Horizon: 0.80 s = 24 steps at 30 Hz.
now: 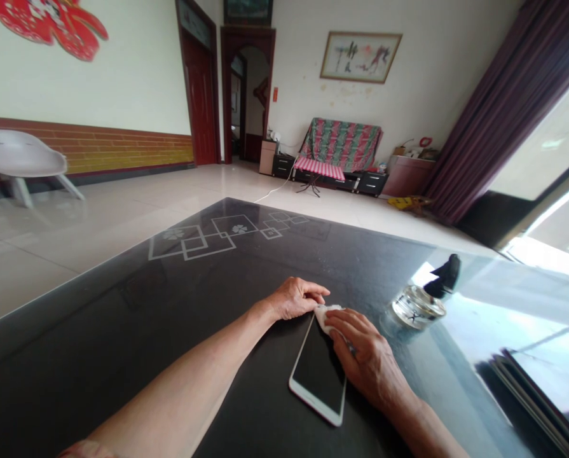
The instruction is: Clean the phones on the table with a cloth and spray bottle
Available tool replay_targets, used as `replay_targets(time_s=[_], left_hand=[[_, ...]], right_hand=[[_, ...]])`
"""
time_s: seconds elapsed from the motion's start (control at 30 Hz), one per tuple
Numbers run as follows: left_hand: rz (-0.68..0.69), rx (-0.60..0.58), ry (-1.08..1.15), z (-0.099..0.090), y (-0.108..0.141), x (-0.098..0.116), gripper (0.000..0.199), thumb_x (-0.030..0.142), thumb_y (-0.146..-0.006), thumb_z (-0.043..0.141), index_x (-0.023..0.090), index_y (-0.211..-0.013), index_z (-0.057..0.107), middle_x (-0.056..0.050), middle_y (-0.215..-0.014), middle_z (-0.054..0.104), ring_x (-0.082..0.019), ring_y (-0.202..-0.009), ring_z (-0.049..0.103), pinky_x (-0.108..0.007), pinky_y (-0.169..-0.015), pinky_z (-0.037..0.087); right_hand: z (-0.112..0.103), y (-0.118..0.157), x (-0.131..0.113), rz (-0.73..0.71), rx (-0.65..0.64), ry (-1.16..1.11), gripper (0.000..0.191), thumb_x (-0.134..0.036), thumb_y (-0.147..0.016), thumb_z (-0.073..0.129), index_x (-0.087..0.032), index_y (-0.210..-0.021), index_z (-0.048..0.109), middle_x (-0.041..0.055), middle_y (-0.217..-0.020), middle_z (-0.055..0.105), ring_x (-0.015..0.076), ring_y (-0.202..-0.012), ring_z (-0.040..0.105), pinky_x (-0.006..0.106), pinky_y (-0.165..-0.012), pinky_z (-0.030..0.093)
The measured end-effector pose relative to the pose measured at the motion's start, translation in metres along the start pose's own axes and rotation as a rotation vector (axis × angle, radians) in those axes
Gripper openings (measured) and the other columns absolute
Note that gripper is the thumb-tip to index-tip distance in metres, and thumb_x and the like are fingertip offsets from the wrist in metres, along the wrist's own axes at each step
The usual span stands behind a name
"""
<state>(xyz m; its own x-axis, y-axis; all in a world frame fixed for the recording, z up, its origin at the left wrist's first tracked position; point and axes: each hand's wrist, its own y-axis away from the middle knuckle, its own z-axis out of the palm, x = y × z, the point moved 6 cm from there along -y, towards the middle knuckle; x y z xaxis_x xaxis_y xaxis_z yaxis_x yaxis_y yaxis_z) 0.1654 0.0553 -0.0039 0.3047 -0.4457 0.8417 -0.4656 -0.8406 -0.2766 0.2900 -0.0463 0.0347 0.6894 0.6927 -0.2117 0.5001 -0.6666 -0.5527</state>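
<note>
A smartphone [315, 375] with a white frame and a dark screen lies face up on the dark glossy table [136, 356]. My left hand [296, 299] is at its far end, thumb and fingers drawn together at the top corner. Under the fingers of my right hand [365, 350] a white tissue [323, 318] is pressed on the upper part of the screen. That hand covers the phone's upper right edge. To the right stands a clear glass bottle [416, 308] with a black top [445, 277].
Dark flat panels [527, 394] lie at the table's right edge. Pale square patterns [208, 238] mark its far left corner. Beyond it are a white chair [24, 156], a small stand with a striped pink top [320, 168], low cabinets [372, 182] and a purple curtain [489, 108].
</note>
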Motion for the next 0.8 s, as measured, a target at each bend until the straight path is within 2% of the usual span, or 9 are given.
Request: replay_targets(time_s=[0.13, 0.27, 0.37, 0.5, 0.63, 0.7, 0.8], left_hand=[[0.002, 0.000, 0.011, 0.000, 0.000, 0.000, 0.041, 0.010, -0.069, 0.056, 0.015, -0.107, 0.071, -0.003, -0.090, 0.076, -0.015, -0.083, 0.071, -0.022, -0.082, 0.052], [0.001, -0.002, 0.025, 0.000, 0.000, -0.002, 0.042, 0.011, -0.069, 0.056, 0.015, -0.108, 0.071, -0.003, -0.090, 0.076, -0.015, -0.082, 0.071, -0.021, -0.081, 0.052], [-0.002, -0.002, 0.030, 0.001, 0.000, -0.004, 0.042, 0.012, -0.069, 0.056, 0.016, -0.108, 0.071, -0.002, -0.089, 0.076, -0.015, -0.082, 0.070, -0.022, -0.081, 0.052], [-0.002, 0.007, 0.043, 0.002, 0.001, -0.004, 0.041, 0.012, -0.070, 0.055, 0.014, -0.108, 0.071, -0.004, -0.091, 0.076, -0.015, -0.083, 0.070, -0.022, -0.081, 0.053], [-0.005, 0.005, 0.054, 0.001, 0.001, -0.003, 0.041, 0.012, -0.070, 0.056, 0.014, -0.107, 0.071, -0.003, -0.090, 0.076, -0.015, -0.082, 0.071, -0.021, -0.081, 0.053], [-0.006, 0.006, 0.052, 0.001, 0.001, -0.003, 0.040, 0.012, -0.069, 0.056, 0.015, -0.107, 0.071, -0.002, -0.089, 0.076, -0.015, -0.082, 0.071, -0.021, -0.080, 0.053], [0.003, 0.008, 0.053, 0.000, 0.001, -0.003, 0.041, 0.011, -0.069, 0.056, 0.016, -0.107, 0.072, -0.002, -0.089, 0.076, -0.015, -0.082, 0.071, -0.021, -0.079, 0.053]], right_hand=[[0.002, 0.004, 0.003, 0.007, -0.005, 0.020, 0.023, -0.018, -0.090, 0.048, -0.021, -0.105, 0.065, 0.0071, -0.112, 0.067, 0.0243, -0.110, 0.058, 0.042, -0.096, 0.047], [0.000, 0.006, -0.005, 0.016, -0.032, -0.081, 0.023, -0.014, -0.087, 0.048, -0.022, -0.099, 0.066, 0.0061, -0.106, 0.068, 0.0222, -0.104, 0.060, 0.038, -0.093, 0.049], [-0.004, 0.007, -0.019, 0.017, -0.081, -0.187, 0.023, -0.012, -0.085, 0.047, -0.022, -0.092, 0.067, 0.0061, -0.101, 0.067, 0.0205, -0.098, 0.061, 0.033, -0.086, 0.051], [-0.008, 0.010, -0.042, -0.020, -0.191, -0.308, 0.024, -0.009, -0.084, 0.047, -0.021, -0.091, 0.066, 0.0064, -0.100, 0.066, 0.0193, -0.094, 0.060, 0.032, -0.083, 0.052], [-0.012, 0.015, -0.058, -0.135, -0.272, -0.378, 0.026, -0.006, -0.081, 0.048, -0.021, -0.093, 0.065, 0.0058, -0.100, 0.065, 0.0181, -0.094, 0.060, 0.030, -0.084, 0.051], [-0.015, 0.017, -0.057, -0.184, -0.257, -0.373, 0.028, -0.005, -0.080, 0.049, -0.021, -0.095, 0.065, 0.0056, -0.099, 0.066, 0.0181, -0.095, 0.061, 0.030, -0.085, 0.051], [-0.013, 0.017, -0.042, -0.161, -0.238, -0.321, 0.027, -0.007, -0.082, 0.048, -0.022, -0.099, 0.065, 0.0067, -0.103, 0.066, 0.0199, -0.101, 0.060, 0.034, -0.090, 0.051]])
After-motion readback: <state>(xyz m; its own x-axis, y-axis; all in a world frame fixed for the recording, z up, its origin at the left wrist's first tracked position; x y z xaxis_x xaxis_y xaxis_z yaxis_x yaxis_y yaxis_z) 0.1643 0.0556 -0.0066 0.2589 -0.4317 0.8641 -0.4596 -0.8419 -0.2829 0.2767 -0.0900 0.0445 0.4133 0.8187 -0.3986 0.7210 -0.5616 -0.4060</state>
